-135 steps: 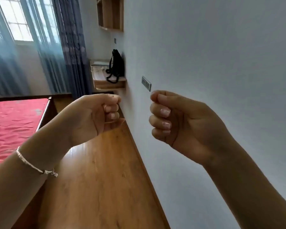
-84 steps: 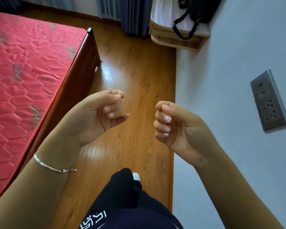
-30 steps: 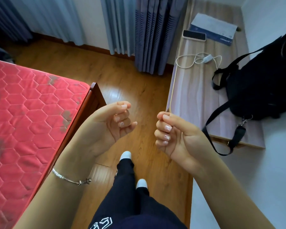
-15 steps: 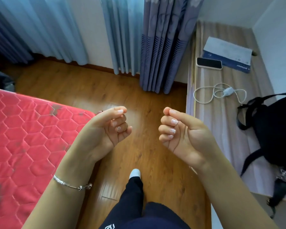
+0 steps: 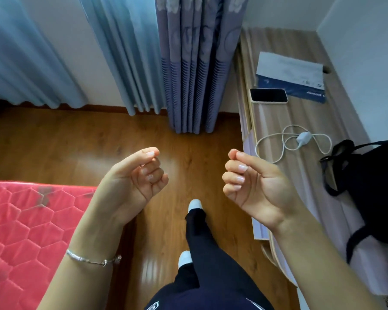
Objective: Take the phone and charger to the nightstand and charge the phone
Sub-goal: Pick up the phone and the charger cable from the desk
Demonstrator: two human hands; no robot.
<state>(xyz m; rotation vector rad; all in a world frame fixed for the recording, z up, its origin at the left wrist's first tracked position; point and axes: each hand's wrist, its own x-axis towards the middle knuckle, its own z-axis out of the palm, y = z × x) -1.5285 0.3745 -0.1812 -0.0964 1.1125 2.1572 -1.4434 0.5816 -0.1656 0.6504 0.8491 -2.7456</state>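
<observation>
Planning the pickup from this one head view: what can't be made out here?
- Charger cable ends: too small to tell the connector.
- Black bag: cut off by the right edge.
- Envelope print: blurred.
- Nightstand: not in view.
- Left hand, right hand: curled, nothing visibly held.

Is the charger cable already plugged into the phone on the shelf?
No, the phone lies apart from the coiled charger cable.

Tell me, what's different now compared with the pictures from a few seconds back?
The person has walked along the wall to the wooden desk, so the phone and coiled white charger, unseen at first, have come into view and drawn closer. Nothing was picked up or let go. The left hand and right hand stay loosely curled and empty in front of the body; the black bag stays on the desk.
</observation>
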